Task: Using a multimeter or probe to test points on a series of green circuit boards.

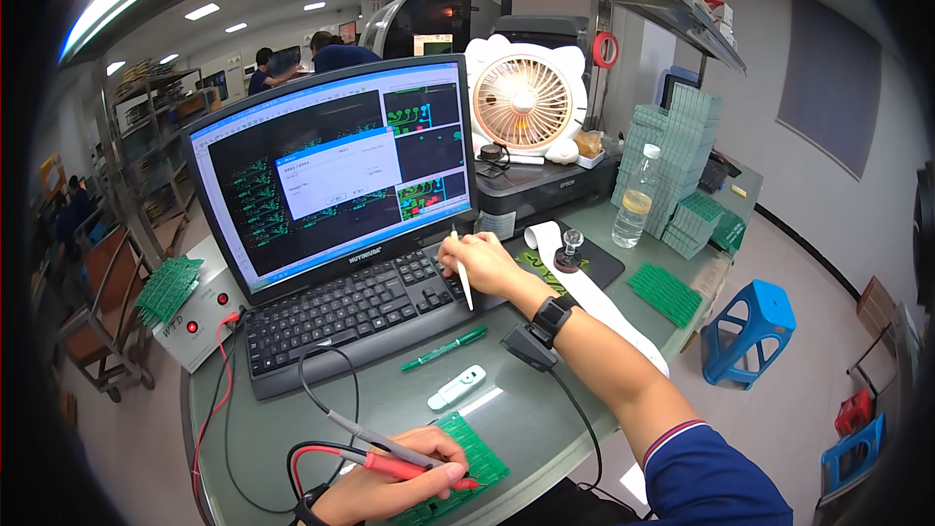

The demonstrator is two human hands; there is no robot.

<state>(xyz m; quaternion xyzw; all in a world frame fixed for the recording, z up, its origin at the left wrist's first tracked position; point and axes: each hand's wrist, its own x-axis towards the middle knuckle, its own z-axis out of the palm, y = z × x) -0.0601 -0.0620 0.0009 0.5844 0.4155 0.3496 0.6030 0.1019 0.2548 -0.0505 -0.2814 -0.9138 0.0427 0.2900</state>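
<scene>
My left hand [394,482] is closed round a red test probe [392,466] and a grey test probe [375,436], at the front of the bench. Below them lies a green circuit board [484,450], partly covered by the hand. The red probe's tip is over the board; whether it touches, I cannot tell. My right hand [484,263] rests at the number pad of the black keyboard [336,310], with a slim white pen-shaped tool [463,281] between its fingers. Behind the keyboard, a monitor [336,180] shows a dialog box over a green layout.
A green pen [443,349] and a small pale device [456,388] lie before the keyboard. Rightward are a paper strip [609,314], a stamp [572,251], a bottle [633,214] and stacked boards [672,141]. A test box [206,317] stands left; cables cross the bench.
</scene>
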